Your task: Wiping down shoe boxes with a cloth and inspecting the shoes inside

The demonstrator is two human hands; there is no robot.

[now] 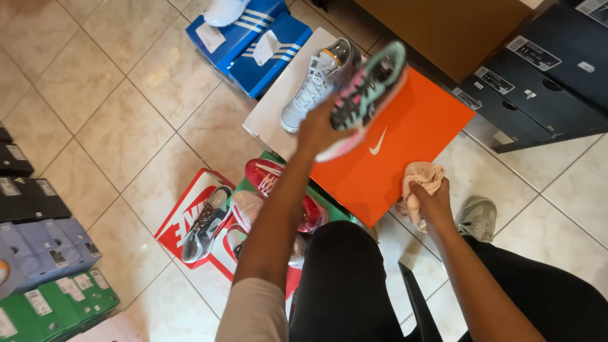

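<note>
Gripping a soft, limp pink cloth (421,180) in right hand (434,199); left hand (320,126) clasping light, fairly stiff teal-pink sneaker (370,88) around midsole.

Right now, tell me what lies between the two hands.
In the head view, only orange box lid shows between left hand, holding the sneaker, and right hand, gripping the cloth.

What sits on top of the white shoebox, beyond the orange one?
One grey-and-white sneaker lies on the white shoebox. The left hand, holding up a teal-and-pink shoe, covers the sneaker's near edge. The box's contents are hidden.
</note>
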